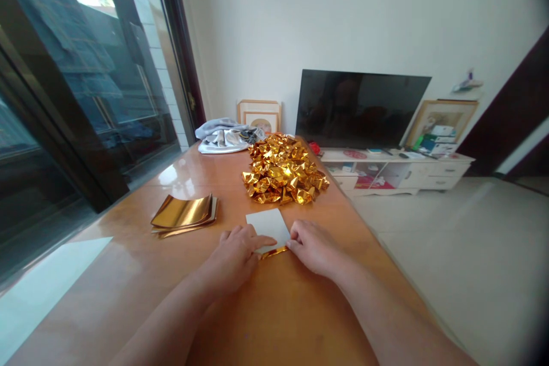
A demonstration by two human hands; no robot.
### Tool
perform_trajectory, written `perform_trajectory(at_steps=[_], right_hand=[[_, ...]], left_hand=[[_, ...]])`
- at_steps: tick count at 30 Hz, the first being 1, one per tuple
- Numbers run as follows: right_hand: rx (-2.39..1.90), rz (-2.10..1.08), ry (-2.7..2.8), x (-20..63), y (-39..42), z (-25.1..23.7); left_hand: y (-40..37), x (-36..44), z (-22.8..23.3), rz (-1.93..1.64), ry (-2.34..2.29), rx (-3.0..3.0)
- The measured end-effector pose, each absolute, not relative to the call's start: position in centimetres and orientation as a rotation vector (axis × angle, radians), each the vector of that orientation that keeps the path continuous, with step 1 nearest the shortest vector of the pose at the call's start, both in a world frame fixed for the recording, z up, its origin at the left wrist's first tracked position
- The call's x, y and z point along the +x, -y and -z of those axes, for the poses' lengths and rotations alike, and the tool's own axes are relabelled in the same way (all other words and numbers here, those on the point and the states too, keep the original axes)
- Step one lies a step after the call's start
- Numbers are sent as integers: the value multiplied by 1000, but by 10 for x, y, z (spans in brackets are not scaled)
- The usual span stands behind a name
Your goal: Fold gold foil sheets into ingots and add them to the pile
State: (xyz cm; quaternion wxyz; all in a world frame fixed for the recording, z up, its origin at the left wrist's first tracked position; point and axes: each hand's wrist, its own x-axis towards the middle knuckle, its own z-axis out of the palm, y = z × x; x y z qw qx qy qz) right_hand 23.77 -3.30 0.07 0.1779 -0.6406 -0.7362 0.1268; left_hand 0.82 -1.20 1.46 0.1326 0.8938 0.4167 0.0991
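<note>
Wooden table [141, 274], living room: both hands pinch a paper sheet [268, 223] (gold underside showing). Left hand [235, 254] and right hand [315, 247] press its near edge, just short of the heap of folded gold pieces [283, 176].

Paper sheet [268, 222] under the hands is white on top w/ a shiny gold edge showing at the fold. Stack of foil sheets [184, 214] = mirror gold, the folded pile [283, 170] same gold, crinkly glints. Table [274, 309] is glossy orange-brown wood. Cloth [225, 136] grey-white, TV [360, 108] black, cabinet [398, 171] white.
</note>
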Motion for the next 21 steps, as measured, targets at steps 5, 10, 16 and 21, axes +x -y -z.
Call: perform_trajectory(at_steps=[5, 10, 16, 21], right_hand=[[-1893, -263, 2120, 233, 38, -4], [-1927, -155, 2159, 231, 41, -1], [-2000, -170, 2105, 235, 39, -5], [-1956, -77, 2050, 229, 40, -6]], left_hand=[[16, 11, -19, -222, -1069, 2714], [17, 12, -22, -160, -1060, 2709], [14, 12, -21, -114, -1074, 2671], [15, 12, -19, -138, -1082, 2708]])
